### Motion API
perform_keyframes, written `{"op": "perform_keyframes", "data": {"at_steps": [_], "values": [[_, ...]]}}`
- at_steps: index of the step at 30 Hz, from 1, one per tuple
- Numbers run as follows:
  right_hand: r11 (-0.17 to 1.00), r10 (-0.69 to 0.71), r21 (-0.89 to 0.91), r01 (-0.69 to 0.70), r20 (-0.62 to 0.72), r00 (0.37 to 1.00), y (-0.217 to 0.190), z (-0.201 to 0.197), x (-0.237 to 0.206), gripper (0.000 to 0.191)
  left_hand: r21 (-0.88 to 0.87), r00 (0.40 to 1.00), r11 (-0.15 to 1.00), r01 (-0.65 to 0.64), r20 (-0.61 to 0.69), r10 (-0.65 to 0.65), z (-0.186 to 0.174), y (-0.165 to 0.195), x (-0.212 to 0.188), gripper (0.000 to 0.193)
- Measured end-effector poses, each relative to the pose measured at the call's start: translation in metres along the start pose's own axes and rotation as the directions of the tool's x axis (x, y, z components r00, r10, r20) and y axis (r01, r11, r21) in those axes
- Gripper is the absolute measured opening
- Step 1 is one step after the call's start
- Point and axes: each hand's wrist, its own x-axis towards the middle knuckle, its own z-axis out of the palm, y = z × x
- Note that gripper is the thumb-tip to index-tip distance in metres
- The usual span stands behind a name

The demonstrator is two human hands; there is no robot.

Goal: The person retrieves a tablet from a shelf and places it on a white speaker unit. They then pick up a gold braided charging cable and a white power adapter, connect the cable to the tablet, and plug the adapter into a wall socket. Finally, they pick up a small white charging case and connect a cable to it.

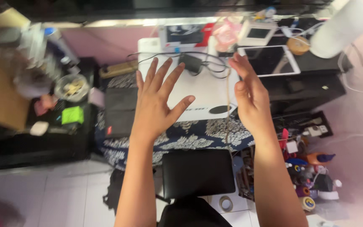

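My left hand (158, 98) is held flat with its fingers spread wide, above a white box-shaped device (202, 90) on the patterned cloth. My right hand (251, 98) hovers edge-on at the device's right side, fingers straight and apart, and holds nothing. Neither hand touches anything that I can see. A black power adapter (191, 63) with tangled black cables lies on the white device between the two hands' fingertips.
A white tablet (269, 60) lies on a black unit to the right. A black pad (198, 172) sits below the hands. A dark-and-white patterned cloth (198, 136) covers the surface. Clutter fills a left shelf (70, 88), bottles and tape rolls the lower right (311, 176).
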Motion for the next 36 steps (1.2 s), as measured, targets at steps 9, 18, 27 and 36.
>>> {"op": "perform_keyframes", "data": {"at_steps": [9, 18, 27, 36], "values": [[0.998, 0.006, 0.064, -0.013, 0.116, 0.993, -0.053, 0.037, -0.032, 0.057, 0.130, 0.980, 0.971, 0.200, -0.013, -0.200, -0.065, 0.016, -0.090, 0.068], [0.989, -0.063, 0.147, 0.030, 0.224, 0.973, -0.093, 0.078, -0.042, 0.056, 0.190, 0.963, 0.945, 0.267, -0.101, -0.251, -0.120, 0.024, -0.131, 0.068], [0.978, -0.085, 0.207, 0.029, 0.269, 0.959, -0.118, 0.130, -0.040, 0.056, 0.195, 0.945, 0.928, 0.317, -0.147, -0.292, -0.168, -0.001, -0.164, 0.069], [0.982, -0.015, 0.184, -0.033, 0.251, 0.968, -0.157, 0.215, -0.033, 0.058, 0.182, 0.953, 0.937, 0.298, -0.120, -0.280, -0.229, -0.069, -0.183, 0.070]]}}
